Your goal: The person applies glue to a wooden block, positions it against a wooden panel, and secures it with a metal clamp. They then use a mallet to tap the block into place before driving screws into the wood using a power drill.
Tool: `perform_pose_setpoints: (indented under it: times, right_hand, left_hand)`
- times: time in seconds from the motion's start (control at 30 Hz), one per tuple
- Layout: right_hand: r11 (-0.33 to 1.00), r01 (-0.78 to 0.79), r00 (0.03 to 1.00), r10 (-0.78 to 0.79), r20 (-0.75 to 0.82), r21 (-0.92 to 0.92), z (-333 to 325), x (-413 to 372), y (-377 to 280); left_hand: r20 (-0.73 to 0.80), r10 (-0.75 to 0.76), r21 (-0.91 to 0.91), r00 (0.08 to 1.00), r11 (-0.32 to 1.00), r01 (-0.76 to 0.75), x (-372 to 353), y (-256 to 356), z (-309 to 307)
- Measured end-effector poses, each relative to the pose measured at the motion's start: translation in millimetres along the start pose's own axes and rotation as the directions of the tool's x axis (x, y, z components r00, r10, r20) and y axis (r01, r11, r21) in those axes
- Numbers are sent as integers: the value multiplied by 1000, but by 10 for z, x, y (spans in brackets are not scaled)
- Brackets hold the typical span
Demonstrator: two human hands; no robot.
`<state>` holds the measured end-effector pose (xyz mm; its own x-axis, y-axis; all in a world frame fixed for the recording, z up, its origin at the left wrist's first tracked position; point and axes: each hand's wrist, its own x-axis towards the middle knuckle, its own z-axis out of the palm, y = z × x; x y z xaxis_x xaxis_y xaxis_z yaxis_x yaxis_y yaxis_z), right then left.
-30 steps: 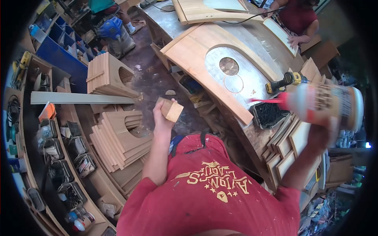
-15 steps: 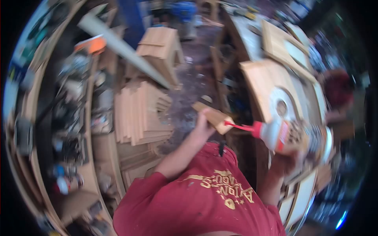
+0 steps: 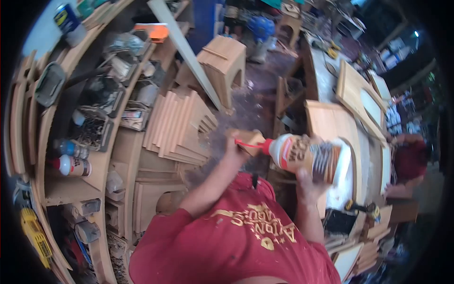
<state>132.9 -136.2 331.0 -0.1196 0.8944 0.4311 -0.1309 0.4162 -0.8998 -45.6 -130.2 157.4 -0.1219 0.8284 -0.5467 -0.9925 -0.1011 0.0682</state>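
In front of my body, my left hand [image 3: 233, 152] is closed around a short wooden block [image 3: 252, 140]. A large glue bottle [image 3: 299, 152], white-shouldered with a printed label, lies nearly level in my right hand [image 3: 310, 183], whose fingers wrap its body from below and behind. From its red cap a long thin red nozzle [image 3: 253, 145] points left, and its tip overlaps the block near my left fingers.
To the left, shelves [image 3: 71, 191] hold tools, tins and another glue bottle [image 3: 75, 165]. Stacked cut wooden panels [image 3: 177, 125] stand beside them. On the right, a workbench [image 3: 324, 71] carries a large board [image 3: 333, 118] and a cordless drill [image 3: 364, 208]. A person [image 3: 409, 158] is beyond it.
My view has swung left, so the shelves show more. The glue bottle and my right hand have come closer to the block, and the nozzle now reaches farther across it. Both grips stay closed.
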Motion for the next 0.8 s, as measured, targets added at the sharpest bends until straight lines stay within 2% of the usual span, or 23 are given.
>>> perform_pose_setpoints:
  times: [0.03,0.1,0.2,0.23,0.43,0.53,0.6,0.67,0.73,0.8]
  right_hand:
    - [999,-12,1000,12,2,30,-83,60,-26]
    - [998,-15,1000,16,-16,67,-243,158,12]
    - [987,-22,999,26,-25,158,-351,203,65]
    - [981,-32,999,37,-27,190,-360,200,66]
    - [967,-26,998,40,-47,253,-381,199,27]
    - [957,-33,997,53,-60,288,-434,211,-18]
    - [953,-33,995,58,-76,300,-466,210,-24]
    - [948,-33,993,66,-94,316,-500,182,-47]
    - [953,-5,991,45,-125,304,-570,169,-36]
    - [966,15,987,27,-157,260,-625,150,-26]
  left_hand:
    - [13,40,39,999,998,-41,-115,-33,15]
    - [130,195,119,972,970,-210,99,-113,-333]
    - [-106,185,96,977,980,-175,70,-30,-267]
    - [-131,200,153,971,972,-180,-53,-14,-122]
    - [-106,247,193,963,955,-224,96,-108,-288]
    - [-21,175,143,984,975,-171,31,-160,-262]
    - [127,194,328,973,917,-226,97,-194,-382]
    - [71,181,326,981,925,-194,177,-272,-424]
    - [-190,109,127,976,988,-86,6,-389,21]
    - [-191,92,144,977,988,-64,-34,-477,98]
